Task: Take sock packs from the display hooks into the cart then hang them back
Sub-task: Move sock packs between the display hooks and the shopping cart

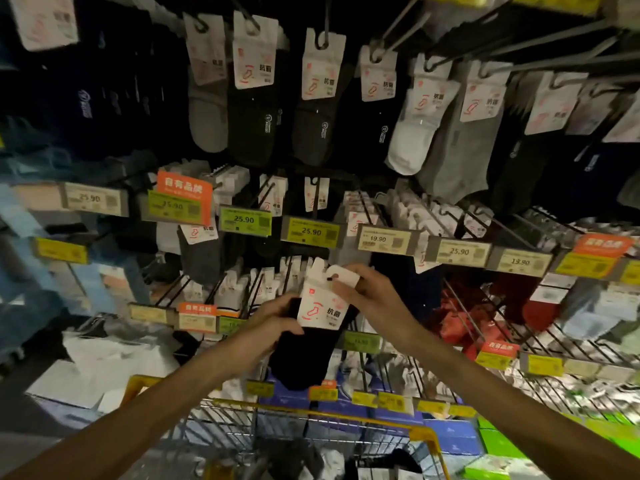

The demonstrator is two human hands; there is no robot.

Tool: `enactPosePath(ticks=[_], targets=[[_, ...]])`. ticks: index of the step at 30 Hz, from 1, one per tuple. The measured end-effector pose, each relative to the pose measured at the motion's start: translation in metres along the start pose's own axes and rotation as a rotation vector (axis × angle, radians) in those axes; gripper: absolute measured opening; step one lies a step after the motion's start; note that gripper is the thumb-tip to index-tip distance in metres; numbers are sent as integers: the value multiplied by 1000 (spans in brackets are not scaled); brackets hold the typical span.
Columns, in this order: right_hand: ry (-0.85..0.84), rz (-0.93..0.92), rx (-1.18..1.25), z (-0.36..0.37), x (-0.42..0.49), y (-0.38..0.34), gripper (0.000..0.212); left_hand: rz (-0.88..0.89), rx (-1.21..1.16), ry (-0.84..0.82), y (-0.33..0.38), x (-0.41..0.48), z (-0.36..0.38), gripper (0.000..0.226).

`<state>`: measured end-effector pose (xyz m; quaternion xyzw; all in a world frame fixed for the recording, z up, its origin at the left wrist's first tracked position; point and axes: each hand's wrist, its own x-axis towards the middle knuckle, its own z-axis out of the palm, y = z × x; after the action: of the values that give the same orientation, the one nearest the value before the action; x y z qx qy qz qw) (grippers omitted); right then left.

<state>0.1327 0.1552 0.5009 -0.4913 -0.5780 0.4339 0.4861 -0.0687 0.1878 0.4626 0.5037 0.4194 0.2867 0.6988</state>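
A black sock pack (320, 310) is held up by both hands in front of the display hooks (363, 211).

The pack's dark sock is gripped just under the white card by the left hand (273, 322), while the card's top tab, by its hanging hole, is pinched by the right hand (375, 294). The pack is kept above the cart (311, 415), in which other sock packs (311, 459) are seen lying. Yellow price tags (311, 232) are fixed along the rows, and more packs (254, 88) are hung overhead.
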Motion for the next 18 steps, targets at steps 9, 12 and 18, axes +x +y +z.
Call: enactPosePath(ticks=[9, 12, 18], targets=[[178, 24, 38, 30, 34, 35, 18, -54, 10, 67, -17, 41, -27, 51], [244, 41, 30, 37, 49, 40, 34, -75, 0, 106, -15, 55, -30, 52], [353, 40, 132, 40, 79, 38, 11, -6, -59, 145, 2, 71, -35, 54]])
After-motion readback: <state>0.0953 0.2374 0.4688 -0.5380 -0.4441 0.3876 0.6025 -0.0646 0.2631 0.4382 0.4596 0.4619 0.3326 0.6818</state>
